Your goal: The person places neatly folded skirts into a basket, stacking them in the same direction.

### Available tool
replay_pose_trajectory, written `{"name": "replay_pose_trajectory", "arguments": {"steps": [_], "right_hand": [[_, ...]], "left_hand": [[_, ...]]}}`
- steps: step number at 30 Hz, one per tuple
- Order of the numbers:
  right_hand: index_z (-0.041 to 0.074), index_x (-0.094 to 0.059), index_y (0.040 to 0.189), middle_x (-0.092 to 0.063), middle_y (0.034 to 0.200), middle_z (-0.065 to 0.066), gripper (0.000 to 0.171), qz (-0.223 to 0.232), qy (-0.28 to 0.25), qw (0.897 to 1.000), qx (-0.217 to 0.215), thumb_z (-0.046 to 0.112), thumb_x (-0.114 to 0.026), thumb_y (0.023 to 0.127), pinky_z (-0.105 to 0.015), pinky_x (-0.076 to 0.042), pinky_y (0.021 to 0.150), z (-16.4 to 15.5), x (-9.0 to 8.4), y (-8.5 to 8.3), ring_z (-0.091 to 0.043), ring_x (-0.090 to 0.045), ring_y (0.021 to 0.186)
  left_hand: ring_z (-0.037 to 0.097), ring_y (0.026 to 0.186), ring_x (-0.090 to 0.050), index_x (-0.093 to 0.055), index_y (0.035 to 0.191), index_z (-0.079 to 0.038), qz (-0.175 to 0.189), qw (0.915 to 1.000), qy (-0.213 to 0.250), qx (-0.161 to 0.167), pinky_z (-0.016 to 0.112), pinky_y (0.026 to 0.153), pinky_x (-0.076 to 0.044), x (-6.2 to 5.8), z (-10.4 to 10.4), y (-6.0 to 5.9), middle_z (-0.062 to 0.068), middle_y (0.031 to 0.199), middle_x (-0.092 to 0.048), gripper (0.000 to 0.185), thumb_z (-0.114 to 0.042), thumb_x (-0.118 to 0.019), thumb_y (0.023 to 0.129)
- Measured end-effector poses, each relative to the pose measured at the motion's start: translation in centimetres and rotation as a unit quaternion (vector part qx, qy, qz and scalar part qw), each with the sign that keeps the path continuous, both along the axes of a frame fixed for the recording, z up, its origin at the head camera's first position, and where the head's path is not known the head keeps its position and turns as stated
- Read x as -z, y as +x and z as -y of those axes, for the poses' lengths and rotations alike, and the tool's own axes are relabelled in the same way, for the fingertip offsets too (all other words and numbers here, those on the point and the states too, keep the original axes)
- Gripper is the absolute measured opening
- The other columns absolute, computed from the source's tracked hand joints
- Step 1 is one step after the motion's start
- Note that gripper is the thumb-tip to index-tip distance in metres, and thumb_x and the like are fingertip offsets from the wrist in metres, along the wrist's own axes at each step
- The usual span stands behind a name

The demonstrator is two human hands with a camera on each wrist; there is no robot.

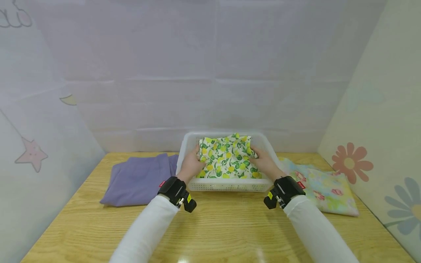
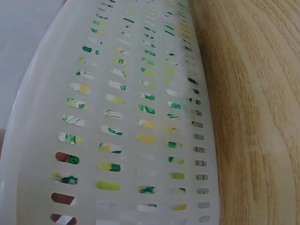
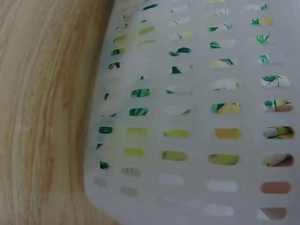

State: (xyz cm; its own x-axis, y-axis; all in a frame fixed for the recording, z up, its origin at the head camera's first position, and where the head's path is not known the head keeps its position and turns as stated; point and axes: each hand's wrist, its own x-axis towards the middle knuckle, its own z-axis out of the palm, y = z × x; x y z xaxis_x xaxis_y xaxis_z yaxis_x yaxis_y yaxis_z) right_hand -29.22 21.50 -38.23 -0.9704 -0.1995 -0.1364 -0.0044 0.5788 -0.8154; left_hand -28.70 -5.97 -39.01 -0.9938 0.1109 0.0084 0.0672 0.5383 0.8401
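While both hands are reaching into the white basket (image 1: 227, 184) in the middle of the frame, the left hand (image 1: 190, 166) and the right hand (image 1: 265, 164) are gripping the lemon cloth (image 1: 227, 157) from its two sides, with fingers curling around its edges. That cloth is sitting inside the basket. A purple cloth (image 1: 138, 179) is lying on the wooden surface (image 1: 223, 226) at the left, and a flowery cloth (image 1: 323, 188) is lying at the right.
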Motion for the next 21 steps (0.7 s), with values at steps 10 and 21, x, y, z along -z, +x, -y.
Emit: {"name": "replay_pose_trajectory", "arguments": {"steps": [10,21], "right_hand": [[-0.001,-0.026,0.148,-0.025,0.15,-0.028,0.053,-0.053,0.098,0.994,-0.012,0.011,-0.046,0.099,-0.05,-0.041,0.098,0.58,0.45,0.18,-0.047,-0.026,0.136],[-0.004,-0.036,0.142,-0.045,0.135,-0.03,0.048,-0.059,0.141,0.988,-0.022,0.011,-0.048,0.098,-0.039,-0.043,0.071,0.62,0.81,0.19,-0.034,-0.055,0.085]], "left_hand": [[0.018,0.075,-0.054,-0.006,0.152,-0.004,0.026,0.9989,-0.029,0.027,0.027,0.062,-0.041,-0.48,-0.02,0.17,0.018,0.14,-0.047,0.083,0.007,-0.051,0.084],[0.021,0.088,-0.049,-0.041,0.132,0.007,0.092,0.9906,-0.064,0.078,0.033,0.078,-0.041,-0.28,0.07,-0.05,0.019,0.123,-0.054,0.047,-0.022,-0.05,0.096]]}}
